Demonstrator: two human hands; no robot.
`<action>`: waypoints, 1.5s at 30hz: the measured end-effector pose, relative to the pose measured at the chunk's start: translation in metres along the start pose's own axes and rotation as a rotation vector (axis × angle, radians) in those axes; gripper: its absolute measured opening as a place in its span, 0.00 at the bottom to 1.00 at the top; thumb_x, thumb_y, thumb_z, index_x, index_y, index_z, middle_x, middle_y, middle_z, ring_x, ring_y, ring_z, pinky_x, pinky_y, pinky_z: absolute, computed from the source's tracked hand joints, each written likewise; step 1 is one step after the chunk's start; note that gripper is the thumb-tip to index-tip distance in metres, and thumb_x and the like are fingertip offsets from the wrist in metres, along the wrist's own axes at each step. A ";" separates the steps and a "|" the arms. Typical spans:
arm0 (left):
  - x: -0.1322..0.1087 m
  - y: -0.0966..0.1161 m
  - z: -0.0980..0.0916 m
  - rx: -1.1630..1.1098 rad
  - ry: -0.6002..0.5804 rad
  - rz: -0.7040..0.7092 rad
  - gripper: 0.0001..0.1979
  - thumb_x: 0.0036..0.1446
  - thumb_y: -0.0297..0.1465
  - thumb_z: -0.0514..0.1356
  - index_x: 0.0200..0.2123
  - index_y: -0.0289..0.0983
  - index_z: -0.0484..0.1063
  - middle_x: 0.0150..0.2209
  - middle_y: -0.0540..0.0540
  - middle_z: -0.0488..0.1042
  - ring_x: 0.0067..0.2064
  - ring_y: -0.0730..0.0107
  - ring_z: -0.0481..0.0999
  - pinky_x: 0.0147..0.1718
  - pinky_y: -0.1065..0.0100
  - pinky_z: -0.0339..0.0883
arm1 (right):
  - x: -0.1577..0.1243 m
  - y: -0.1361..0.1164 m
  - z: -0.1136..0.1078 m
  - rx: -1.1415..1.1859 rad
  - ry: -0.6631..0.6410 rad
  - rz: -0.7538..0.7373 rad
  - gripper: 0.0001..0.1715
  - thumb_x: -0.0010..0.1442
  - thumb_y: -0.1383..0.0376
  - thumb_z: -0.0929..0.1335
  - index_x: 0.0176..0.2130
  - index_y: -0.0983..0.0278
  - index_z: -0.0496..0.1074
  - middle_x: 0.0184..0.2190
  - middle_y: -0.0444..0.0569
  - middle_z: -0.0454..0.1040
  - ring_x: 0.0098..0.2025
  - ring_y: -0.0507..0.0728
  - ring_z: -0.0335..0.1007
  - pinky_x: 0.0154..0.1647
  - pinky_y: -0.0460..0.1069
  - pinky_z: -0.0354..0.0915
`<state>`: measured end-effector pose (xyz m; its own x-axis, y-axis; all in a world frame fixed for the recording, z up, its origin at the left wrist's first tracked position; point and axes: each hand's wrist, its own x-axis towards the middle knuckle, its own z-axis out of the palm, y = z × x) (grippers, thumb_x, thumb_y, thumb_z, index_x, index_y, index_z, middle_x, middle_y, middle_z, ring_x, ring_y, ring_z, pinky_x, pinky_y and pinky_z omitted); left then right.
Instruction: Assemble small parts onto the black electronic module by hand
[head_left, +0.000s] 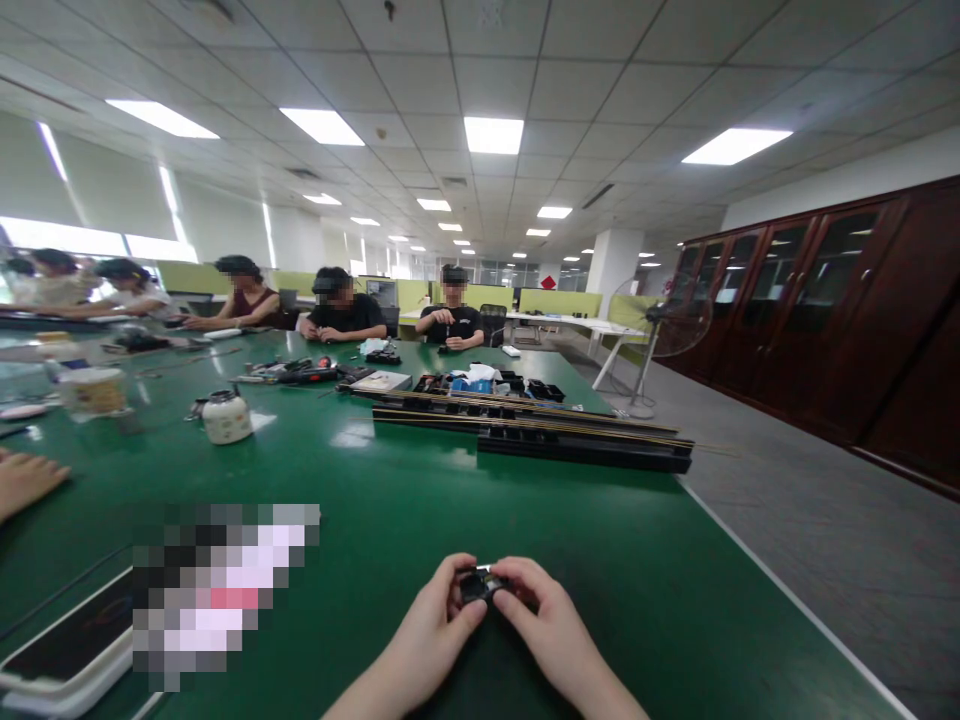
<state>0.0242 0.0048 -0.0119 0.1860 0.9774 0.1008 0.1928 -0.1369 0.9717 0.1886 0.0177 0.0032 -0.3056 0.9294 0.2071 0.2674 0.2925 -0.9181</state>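
Low over the green table (pixel 600 580), a small black case-like part (pixel 480 585) is held between both hands. My left hand (pixel 439 620) is closed on its left side, thumb toward me and fingers along the far edge. On the opposite side my right hand (pixel 544 615) grips it the same way. A dark hollow shows in the part, with a bright strip along its far edge. Its exact kind is too small to make out, and the fingers cover its ends.
Long black rails (pixel 585 450) with thin brass-coloured rods lie across the table ahead. A white jar (pixel 227 417) stands left of them. A phone (pixel 75 625) rests at lower left, near another person's hand (pixel 30 482). Several people sit along the far side.
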 end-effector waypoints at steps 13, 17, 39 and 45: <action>-0.007 0.005 -0.004 0.454 0.054 0.124 0.16 0.49 0.30 0.56 0.44 0.39 0.67 0.42 0.43 0.70 0.45 0.60 0.68 0.47 0.60 0.60 | -0.002 -0.003 0.002 -0.066 0.000 -0.023 0.10 0.52 0.67 0.65 0.36 0.60 0.73 0.40 0.47 0.71 0.44 0.56 0.66 0.48 0.50 0.61; -0.006 0.006 -0.005 0.429 0.060 0.118 0.15 0.49 0.31 0.55 0.43 0.40 0.67 0.41 0.44 0.70 0.44 0.61 0.68 0.46 0.62 0.60 | -0.002 -0.004 0.000 -0.071 -0.010 -0.017 0.11 0.52 0.68 0.65 0.37 0.59 0.73 0.41 0.47 0.70 0.45 0.56 0.66 0.49 0.50 0.60; -0.005 0.000 -0.006 0.407 0.046 0.109 0.17 0.49 0.29 0.55 0.45 0.39 0.65 0.44 0.43 0.70 0.47 0.61 0.67 0.48 0.62 0.59 | -0.003 -0.003 0.001 -0.107 -0.009 -0.010 0.11 0.51 0.67 0.65 0.37 0.58 0.73 0.41 0.47 0.70 0.46 0.57 0.65 0.50 0.52 0.59; -0.005 0.001 -0.006 0.397 0.051 0.093 0.18 0.50 0.29 0.54 0.46 0.40 0.65 0.46 0.43 0.69 0.48 0.61 0.66 0.49 0.61 0.58 | -0.002 -0.001 0.002 -0.111 0.005 0.006 0.11 0.52 0.65 0.66 0.37 0.58 0.73 0.43 0.48 0.70 0.49 0.58 0.64 0.52 0.53 0.58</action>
<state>0.0173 0.0011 -0.0103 0.1743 0.9633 0.2041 0.5359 -0.2667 0.8011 0.1869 0.0151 0.0025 -0.2996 0.9321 0.2035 0.3689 0.3099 -0.8763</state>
